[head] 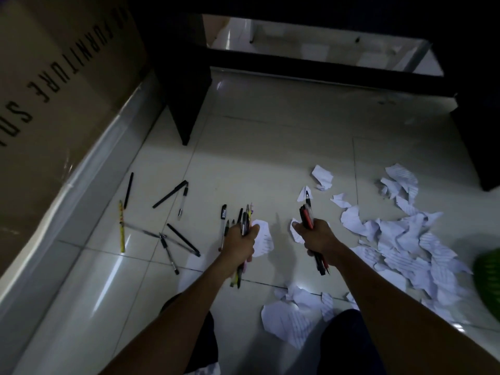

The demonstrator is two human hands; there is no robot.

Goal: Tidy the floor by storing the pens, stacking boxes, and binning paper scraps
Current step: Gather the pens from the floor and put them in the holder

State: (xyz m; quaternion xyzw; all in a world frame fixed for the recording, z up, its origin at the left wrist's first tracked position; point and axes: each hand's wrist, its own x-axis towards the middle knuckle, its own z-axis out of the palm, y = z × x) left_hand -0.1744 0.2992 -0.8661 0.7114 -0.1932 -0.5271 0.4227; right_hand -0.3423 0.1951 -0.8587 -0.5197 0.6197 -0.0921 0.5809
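Left hand: fingers curled tight around a bundle of pens. The bundle sticks out above the fist and below it, towards the person. The colours are mixed, mostly black, with some yellow at the lower end.

Right hand: fingers clamped on a second bundle of black and red pens, held roughly upright, with the ends showing on both sides of the fist.

Both hands are above the tiled floor, near each other but apart. A lined paper scrap lies between them on the floor.

Loose pens lie scattered on the tiles to the left of the left hand, several of them crossing. A yellow pencil lies at the left edge of this group.

Torn paper scraps form a wide pile to the right of the right hand. More scraps lie between the forearms, close to the person.

A large cardboard box with printed lettering stands at the far left. Dark furniture stands behind the pens. A green object is cut off at the right edge; what it is cannot be determined.
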